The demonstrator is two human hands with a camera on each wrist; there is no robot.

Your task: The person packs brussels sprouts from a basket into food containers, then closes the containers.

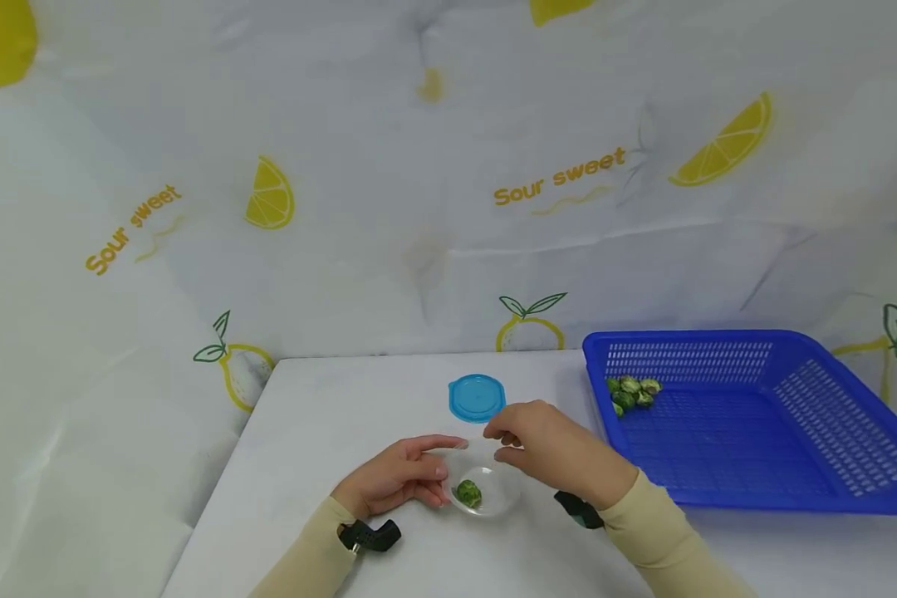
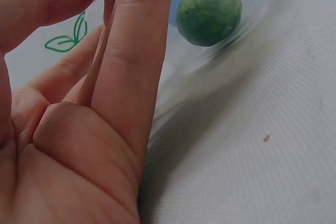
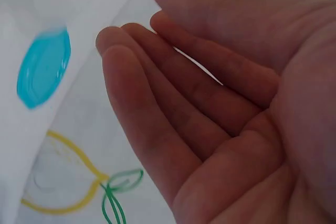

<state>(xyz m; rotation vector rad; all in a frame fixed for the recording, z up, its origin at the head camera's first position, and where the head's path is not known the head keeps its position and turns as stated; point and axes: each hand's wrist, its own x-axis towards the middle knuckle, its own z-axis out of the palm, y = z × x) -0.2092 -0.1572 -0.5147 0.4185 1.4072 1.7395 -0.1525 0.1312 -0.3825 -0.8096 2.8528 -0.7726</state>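
A small clear plastic bowl [image 1: 502,498] stands on the table with one Brussels sprout [image 1: 468,493] in it; the sprout [image 2: 209,14] also shows in the left wrist view. My left hand [image 1: 399,476] holds the bowl by its left side, thumb and fingers about the wall. Over the right part of the bowl hovers my right hand [image 1: 556,448], its fingers loosely bent. In the right wrist view the palm of the right hand [image 3: 210,108] faces the camera, and nothing lies between thumb and fingers.
A round blue lid [image 1: 477,399] lies on the white table [image 1: 329,407] behind the bowl. To the right stands a large blue plastic basket [image 1: 718,448] with several Brussels sprouts [image 1: 629,394] in its left back corner. A lemon-printed sheet [image 1: 389,183] hangs behind the table.
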